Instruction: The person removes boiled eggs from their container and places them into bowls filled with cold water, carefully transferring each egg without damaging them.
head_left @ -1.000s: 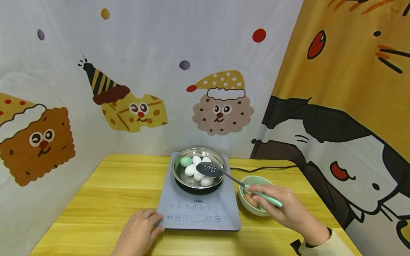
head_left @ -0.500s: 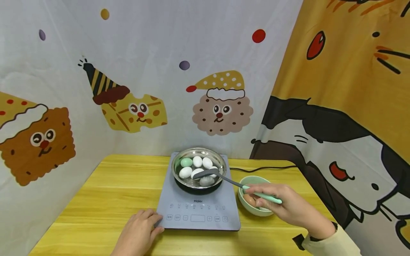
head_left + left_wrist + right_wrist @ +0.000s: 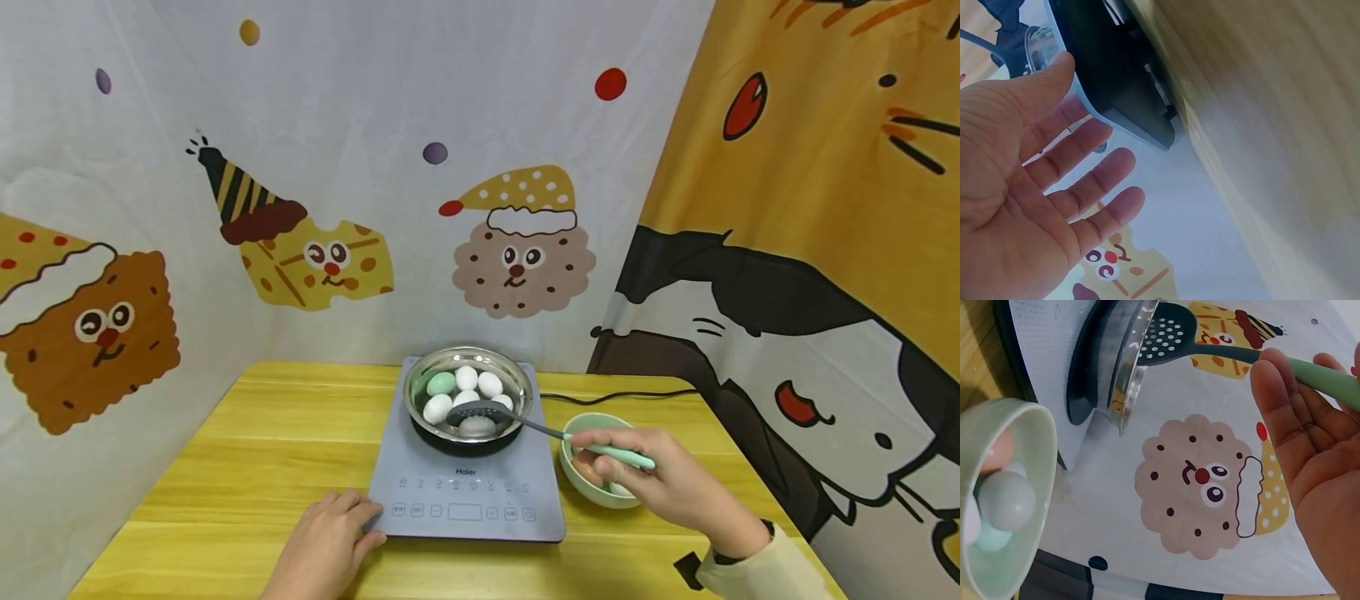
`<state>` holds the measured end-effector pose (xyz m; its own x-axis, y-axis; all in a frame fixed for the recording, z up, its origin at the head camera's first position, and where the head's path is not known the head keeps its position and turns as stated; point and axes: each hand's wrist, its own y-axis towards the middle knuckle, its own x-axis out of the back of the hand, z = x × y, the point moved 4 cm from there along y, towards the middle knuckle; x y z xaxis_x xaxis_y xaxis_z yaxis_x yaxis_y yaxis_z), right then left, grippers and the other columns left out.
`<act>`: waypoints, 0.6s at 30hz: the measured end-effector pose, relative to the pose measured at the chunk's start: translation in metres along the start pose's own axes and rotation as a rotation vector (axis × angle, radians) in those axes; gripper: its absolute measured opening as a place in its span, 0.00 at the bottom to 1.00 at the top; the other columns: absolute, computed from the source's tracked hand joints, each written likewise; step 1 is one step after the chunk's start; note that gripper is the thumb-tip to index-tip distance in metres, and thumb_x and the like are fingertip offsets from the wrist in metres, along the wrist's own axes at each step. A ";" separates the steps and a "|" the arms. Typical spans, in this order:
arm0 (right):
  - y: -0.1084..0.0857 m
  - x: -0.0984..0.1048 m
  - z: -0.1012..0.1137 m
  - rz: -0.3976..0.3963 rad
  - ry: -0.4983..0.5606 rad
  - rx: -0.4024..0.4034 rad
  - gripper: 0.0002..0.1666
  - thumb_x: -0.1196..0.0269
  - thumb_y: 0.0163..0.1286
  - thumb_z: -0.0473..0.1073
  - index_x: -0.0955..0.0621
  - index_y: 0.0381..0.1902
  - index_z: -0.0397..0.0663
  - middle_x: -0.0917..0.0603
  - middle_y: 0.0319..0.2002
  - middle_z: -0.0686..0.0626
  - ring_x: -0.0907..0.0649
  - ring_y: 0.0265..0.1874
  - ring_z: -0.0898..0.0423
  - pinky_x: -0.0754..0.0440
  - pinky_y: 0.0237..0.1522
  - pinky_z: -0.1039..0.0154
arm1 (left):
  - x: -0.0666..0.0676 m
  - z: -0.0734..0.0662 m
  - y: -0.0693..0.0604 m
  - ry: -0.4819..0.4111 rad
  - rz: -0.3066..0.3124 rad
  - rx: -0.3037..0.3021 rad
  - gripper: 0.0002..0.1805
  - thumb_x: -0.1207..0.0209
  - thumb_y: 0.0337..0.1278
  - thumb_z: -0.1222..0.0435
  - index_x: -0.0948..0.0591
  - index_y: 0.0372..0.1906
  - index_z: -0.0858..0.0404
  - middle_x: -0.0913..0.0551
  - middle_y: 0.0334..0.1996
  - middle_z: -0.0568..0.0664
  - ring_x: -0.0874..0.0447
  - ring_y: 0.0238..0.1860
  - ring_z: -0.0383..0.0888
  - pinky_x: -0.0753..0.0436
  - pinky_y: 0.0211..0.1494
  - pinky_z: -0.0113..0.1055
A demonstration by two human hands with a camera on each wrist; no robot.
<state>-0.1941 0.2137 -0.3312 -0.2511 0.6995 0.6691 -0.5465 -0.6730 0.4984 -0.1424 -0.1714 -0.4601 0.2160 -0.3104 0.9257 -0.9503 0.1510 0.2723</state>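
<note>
My right hand (image 3: 663,479) grips the green handle of a grey slotted skimmer (image 3: 482,412). The skimmer's perforated head hangs over the front of a steel pan (image 3: 442,360), partly covering the white eggs there. Several white eggs (image 3: 437,409) and one green egg (image 3: 441,383) lie in the pan, which sits on a grey induction cooker (image 3: 401,471). At the cooker's front left corner, my left hand (image 3: 326,537) touches its edge. In the left wrist view, the left hand's fingers (image 3: 1107,175) are spread, with thumb and forefinger nearest the cooker's edge.
Right of the cooker stands a green bowl (image 3: 573,487) with a brown egg (image 3: 585,468) and white and green eggs, beneath the right hand. A black cord (image 3: 622,395) runs along the table's back. Patterned cloth (image 3: 322,100) hangs behind the yellow wooden table (image 3: 247,467).
The skimmer head has moved down and slightly left, tilting among the eggs toward the pan's front. Several eggs have shifted apart. The left hand has stayed at the cooker's corner.
</note>
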 end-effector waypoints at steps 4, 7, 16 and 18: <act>-0.005 0.001 -0.002 -0.033 0.080 -0.062 0.22 0.39 0.74 0.22 0.16 0.62 0.38 0.07 0.48 0.54 0.09 0.48 0.61 0.11 0.53 0.70 | 0.000 0.001 0.000 -0.007 0.003 0.004 0.17 0.20 0.53 0.55 0.08 0.46 0.56 0.10 0.48 0.45 0.13 0.53 0.49 0.13 0.60 0.52; -0.010 0.003 -0.006 -0.075 0.140 -0.161 0.20 0.42 0.78 0.24 0.16 0.62 0.39 0.07 0.46 0.54 0.09 0.47 0.58 0.11 0.54 0.70 | 0.000 0.001 0.000 -0.005 0.008 0.006 0.17 0.21 0.53 0.55 0.08 0.47 0.56 0.10 0.49 0.46 0.13 0.54 0.49 0.13 0.61 0.53; -0.014 -0.005 -0.028 -0.180 0.326 -0.357 0.21 0.54 0.89 0.36 0.21 0.67 0.32 0.07 0.47 0.40 0.07 0.47 0.51 0.10 0.55 0.65 | -0.001 0.000 0.001 -0.003 0.018 0.008 0.17 0.21 0.54 0.55 0.08 0.47 0.56 0.10 0.49 0.47 0.13 0.54 0.49 0.14 0.61 0.54; -0.013 -0.009 -0.034 -0.204 0.442 -0.378 0.23 0.56 0.90 0.39 0.22 0.68 0.30 0.07 0.49 0.42 0.07 0.49 0.51 0.10 0.56 0.63 | -0.001 0.000 0.001 -0.003 0.016 0.005 0.17 0.21 0.54 0.55 0.08 0.47 0.56 0.10 0.48 0.46 0.13 0.54 0.49 0.13 0.61 0.54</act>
<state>-0.2117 0.2239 -0.3623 -0.3751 0.8931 0.2485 -0.8434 -0.4400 0.3083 -0.1441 -0.1710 -0.4610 0.2000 -0.3109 0.9291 -0.9548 0.1509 0.2560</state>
